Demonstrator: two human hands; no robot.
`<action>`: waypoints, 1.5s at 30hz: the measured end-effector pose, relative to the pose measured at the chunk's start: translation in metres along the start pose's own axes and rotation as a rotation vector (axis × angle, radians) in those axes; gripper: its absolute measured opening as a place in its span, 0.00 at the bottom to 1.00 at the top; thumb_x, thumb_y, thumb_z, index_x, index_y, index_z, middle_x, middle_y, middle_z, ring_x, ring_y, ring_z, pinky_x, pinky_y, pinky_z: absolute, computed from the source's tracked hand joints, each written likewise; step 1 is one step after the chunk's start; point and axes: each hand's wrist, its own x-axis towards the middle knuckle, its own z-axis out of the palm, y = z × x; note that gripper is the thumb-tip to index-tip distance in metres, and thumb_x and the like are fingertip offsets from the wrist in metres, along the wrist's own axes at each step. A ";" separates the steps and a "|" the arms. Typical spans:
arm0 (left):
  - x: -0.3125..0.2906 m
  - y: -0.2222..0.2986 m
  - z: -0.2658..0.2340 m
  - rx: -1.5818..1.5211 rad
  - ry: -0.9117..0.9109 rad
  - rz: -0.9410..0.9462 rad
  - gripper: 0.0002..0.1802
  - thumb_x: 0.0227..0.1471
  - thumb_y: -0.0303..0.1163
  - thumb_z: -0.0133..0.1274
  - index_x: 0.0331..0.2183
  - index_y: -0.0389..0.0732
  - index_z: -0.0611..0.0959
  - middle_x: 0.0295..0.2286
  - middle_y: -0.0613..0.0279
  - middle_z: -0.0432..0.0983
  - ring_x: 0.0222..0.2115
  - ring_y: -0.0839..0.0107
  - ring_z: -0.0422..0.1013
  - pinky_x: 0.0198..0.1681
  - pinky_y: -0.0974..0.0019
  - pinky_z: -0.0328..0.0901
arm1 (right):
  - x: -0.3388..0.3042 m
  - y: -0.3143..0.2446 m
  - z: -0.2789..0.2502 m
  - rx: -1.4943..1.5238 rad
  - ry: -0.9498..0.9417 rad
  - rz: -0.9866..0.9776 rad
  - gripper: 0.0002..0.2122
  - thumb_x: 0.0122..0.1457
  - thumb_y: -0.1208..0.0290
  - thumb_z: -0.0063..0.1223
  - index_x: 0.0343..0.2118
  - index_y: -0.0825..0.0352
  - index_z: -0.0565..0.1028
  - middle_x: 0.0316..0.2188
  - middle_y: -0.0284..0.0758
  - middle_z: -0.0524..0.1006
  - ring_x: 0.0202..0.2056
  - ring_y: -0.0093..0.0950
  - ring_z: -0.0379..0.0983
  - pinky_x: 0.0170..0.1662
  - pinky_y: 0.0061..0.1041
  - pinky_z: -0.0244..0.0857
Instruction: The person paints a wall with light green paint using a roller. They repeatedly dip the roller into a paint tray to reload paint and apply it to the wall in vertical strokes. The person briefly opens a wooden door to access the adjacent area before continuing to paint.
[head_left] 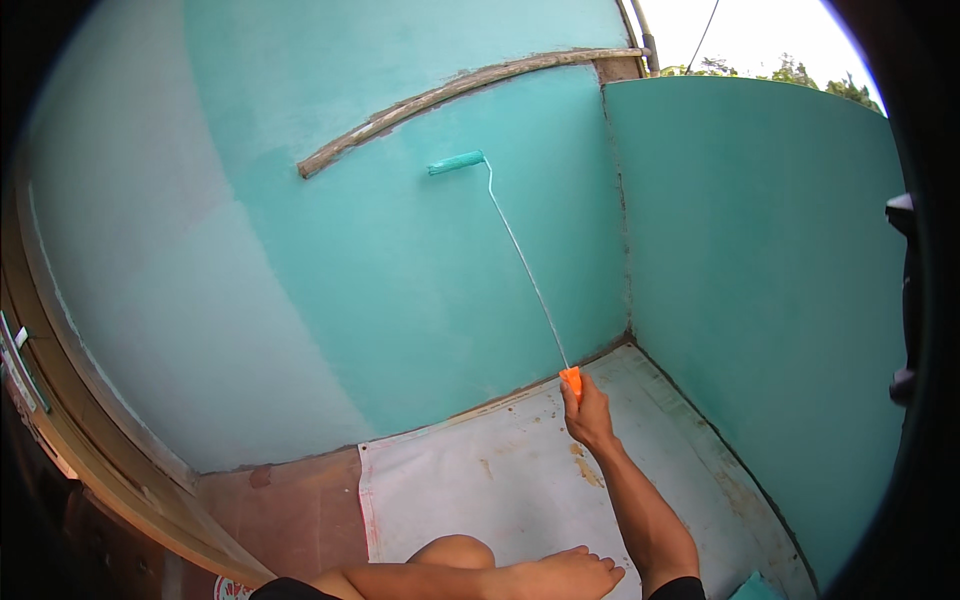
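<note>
In the head view, the right hand [588, 410] grips the orange roller handle [570, 381], the best hold for a probably light but tip-heavy tool, its soft, likely paint-slick teal roller cover [457, 163] up at the turquoise wall [440, 290], while whether the left hand [565, 578] is spread or curled I cannot tell.

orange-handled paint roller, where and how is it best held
Probably best around the orange plastic handle, coming from below: it sits at the lower end of the thin bent metal rod, nearest the person, and the right hand wraps it. The teal cylindrical head seems a poor hold.
</note>
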 end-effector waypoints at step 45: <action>-0.023 -0.021 -0.002 0.134 -0.434 0.428 0.23 0.56 0.45 0.52 0.38 0.31 0.77 0.31 0.49 0.75 0.34 0.53 0.73 0.45 0.57 0.64 | -0.467 -0.127 -0.266 -0.599 0.275 1.000 0.10 0.62 0.71 0.47 0.43 0.70 0.71 0.19 0.43 0.73 0.21 0.36 0.72 0.26 0.32 0.63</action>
